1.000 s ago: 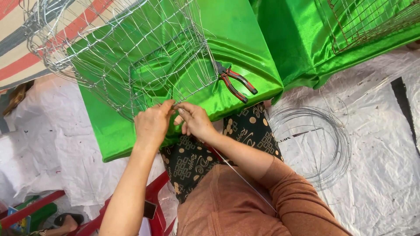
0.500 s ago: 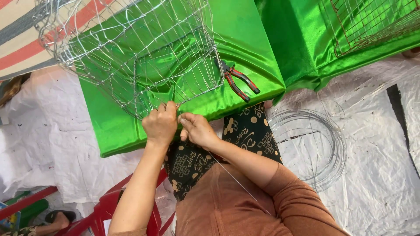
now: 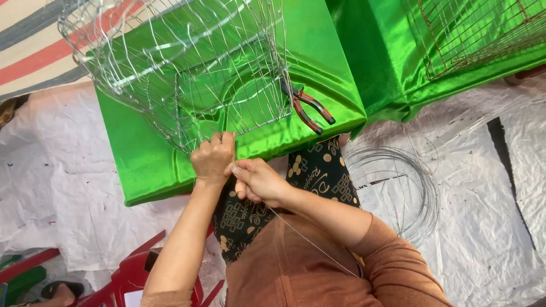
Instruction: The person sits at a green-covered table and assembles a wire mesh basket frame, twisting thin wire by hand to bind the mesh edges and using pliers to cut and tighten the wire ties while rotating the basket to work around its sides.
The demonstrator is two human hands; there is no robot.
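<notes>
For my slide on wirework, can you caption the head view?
Both hands, left hand and right hand, work thin wire at a wire basket rim on green cloth.

White plastic sheet (image 3: 489, 187) over floor; green cloth-covered table (image 3: 335, 74); red chair (image 3: 136, 273).

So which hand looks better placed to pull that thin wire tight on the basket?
Probably the right hand: it pinches the thin wire that trails back over the lap. The left hand grips the wire basket at its lower edge, steadying it.
</notes>
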